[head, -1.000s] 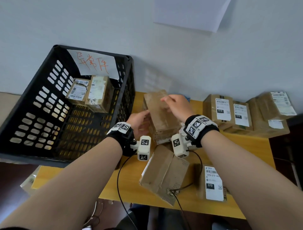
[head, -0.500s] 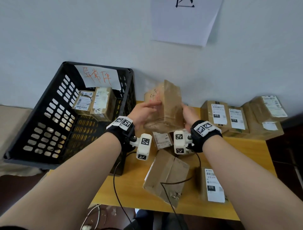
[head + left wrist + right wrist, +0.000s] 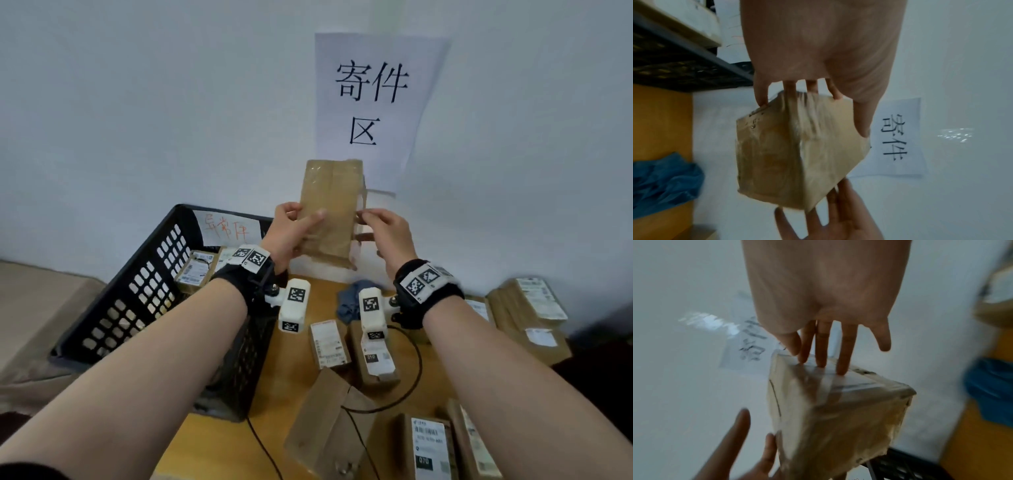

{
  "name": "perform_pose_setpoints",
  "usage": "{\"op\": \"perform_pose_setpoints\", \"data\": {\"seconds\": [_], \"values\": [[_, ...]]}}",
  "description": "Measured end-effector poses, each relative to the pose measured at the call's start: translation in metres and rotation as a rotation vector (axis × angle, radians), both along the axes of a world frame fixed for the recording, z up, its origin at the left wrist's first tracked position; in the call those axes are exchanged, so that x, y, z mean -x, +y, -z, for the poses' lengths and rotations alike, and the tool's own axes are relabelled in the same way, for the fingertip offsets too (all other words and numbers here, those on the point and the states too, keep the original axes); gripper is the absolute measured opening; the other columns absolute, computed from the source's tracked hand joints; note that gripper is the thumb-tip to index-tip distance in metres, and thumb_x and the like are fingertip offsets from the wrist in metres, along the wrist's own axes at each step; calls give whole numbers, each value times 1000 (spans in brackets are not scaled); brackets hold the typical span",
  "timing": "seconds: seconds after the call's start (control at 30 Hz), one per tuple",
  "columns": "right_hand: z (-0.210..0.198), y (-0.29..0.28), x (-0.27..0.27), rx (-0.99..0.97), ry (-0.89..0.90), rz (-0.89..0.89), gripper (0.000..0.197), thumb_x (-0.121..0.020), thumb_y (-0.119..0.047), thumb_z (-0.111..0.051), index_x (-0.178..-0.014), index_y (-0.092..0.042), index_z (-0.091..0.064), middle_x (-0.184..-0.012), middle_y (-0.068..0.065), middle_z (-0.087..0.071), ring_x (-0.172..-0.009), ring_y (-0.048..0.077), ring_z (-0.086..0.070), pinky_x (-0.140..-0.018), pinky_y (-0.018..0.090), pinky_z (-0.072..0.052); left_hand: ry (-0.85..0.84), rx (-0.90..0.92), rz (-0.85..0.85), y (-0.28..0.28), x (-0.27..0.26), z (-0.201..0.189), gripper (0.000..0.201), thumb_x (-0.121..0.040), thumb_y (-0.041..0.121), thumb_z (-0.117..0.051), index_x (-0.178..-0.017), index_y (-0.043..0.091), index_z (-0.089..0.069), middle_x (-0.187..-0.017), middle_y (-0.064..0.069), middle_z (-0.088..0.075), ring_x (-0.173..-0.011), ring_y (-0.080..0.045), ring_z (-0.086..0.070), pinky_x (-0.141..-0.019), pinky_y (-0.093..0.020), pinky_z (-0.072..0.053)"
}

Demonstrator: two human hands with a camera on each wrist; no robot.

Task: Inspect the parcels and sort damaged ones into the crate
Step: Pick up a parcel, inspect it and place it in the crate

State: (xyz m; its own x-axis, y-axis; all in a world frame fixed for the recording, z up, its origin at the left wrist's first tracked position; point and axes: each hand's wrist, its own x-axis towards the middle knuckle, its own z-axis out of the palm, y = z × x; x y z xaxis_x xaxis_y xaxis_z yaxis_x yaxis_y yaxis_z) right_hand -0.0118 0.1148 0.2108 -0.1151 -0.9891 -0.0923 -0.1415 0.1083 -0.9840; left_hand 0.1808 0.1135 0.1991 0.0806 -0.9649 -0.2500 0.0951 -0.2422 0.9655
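Parcels, brown cardboard w/ white labels (image 3: 371,359), lie on yellow wooden table (image 3: 294,377) nearest. Above it, left hand (image 3: 287,233) grips tape-wrapped brown box (image 3: 329,209) upright, thumb across front; right hand (image 3: 387,233) fingers straight against its side. Black plastic crate (image 3: 144,291) left, against wall.

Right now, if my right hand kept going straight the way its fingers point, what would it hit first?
The right hand already touches the brown parcel it points at. Past that, probably the left hand on the far side, though depth is unclear.
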Motion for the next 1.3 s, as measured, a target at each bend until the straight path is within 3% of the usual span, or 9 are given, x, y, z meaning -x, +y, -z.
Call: {"op": "perform_pose_setpoints", "data": {"seconds": [0.2, 0.3, 0.47, 0.7, 0.77, 0.87, 1.0, 1.13, 1.3], "values": [[-49, 7, -14, 328, 124, -277, 24, -99, -15, -61, -99, -30, -81, -102, -15, -78, -104, 4, -68, -96, 26, -52, -76, -14, 26, 12, -5, -28, 98, -79, 51, -87, -155, 32, -27, -130, -8, -58, -106, -21, -65, -87, -55, -63], [-68, 11, -23, 378, 178, -395, 25, -101, -14, -58, -102, -28, -78, -80, -26, -73, -75, -7, -65, -76, 17, -49, -100, -3, 38, 19, -3, -38, 117, -68, 65, -88, -159, 30, -25, -134, -9, -59, -108, -22, -67, -84, -52, -64], [-80, 13, -31, 379, 117, -473, 26, -104, -11, -51, -116, -20, -72, -91, 0, -81, -67, 27, -66, -76, 36, -57, -146, 32, 21, 26, -12, -48, 129, -53, 61, -94, -158, 39, -23, -135, -11, -62, -110, -27, -70, -92, -51, -61], [-75, -1, -39, 271, 68, -201, 27, -99, -20, -66, -126, -21, -68, -125, -4, -69, -101, -6, -65, -79, 15, -53, 45, -22, -115, 44, -51, -51, 93, -70, 48, -79, -152, 34, -35, -136, -10, -59, -116, -35, -64, -83, -58, -62], [-64, -2, -45, 46, 87, -266, 56, -94, -41, -72, -144, -25, -54, -136, -2, -61, -118, 14, -62, -96, 39, -55, 116, -32, -93, 51, -72, -48, 83, -72, 49, -73, -147, 27, -47, -137, -14, -62, -120, -37, -64, -78, -51, -62], [-46, 1, -68, -262, -31, -431, 70, -88, -57, -75, -145, -24, -52, -133, 4, -63, -115, 32, -65, -93, 60, -57, 207, -44, -47, 63, -108, -38, 74, -77, 51, -72, -144, 22, -58, -141, -15, -65, -125, -35, -64, -91, -53, -60], [-28, 8, -119, -346, -163, -500, 43, -94, -42, -73, -131, -22, -64, -127, 10, -67, -111, 35, -68, -82, 58, -62, 222, 14, -26, 69, -165, -19, 41, -102, 34, -52, -140, 21, -59, -126, -7, -75, -109, -28, -71, -97, -54, -56], [3, 10, -186, -442, -218, -463, 38, -97, -33, -71, -132, -21, -61, -122, 8, -67, -108, 33, -65, -81, 56, -61, 133, -92, -19, 62, -230, 4, 45, -93, 35, -59, -137, 29, -67, -137, -12, -69, -130, -40, -61, -111, -65, -44], [69, 6, -269, -592, -190, -384, 49, -94, -21, -76, -137, -20, -52, -127, 13, -65, -114, 38, -63, -88, 61, -58, 34, -307, -73, 51, -304, 46, 41, -104, 13, -41, -122, 34, -71, -102, 3, -81, -104, -24, -70, -89, -55, -58]]}}
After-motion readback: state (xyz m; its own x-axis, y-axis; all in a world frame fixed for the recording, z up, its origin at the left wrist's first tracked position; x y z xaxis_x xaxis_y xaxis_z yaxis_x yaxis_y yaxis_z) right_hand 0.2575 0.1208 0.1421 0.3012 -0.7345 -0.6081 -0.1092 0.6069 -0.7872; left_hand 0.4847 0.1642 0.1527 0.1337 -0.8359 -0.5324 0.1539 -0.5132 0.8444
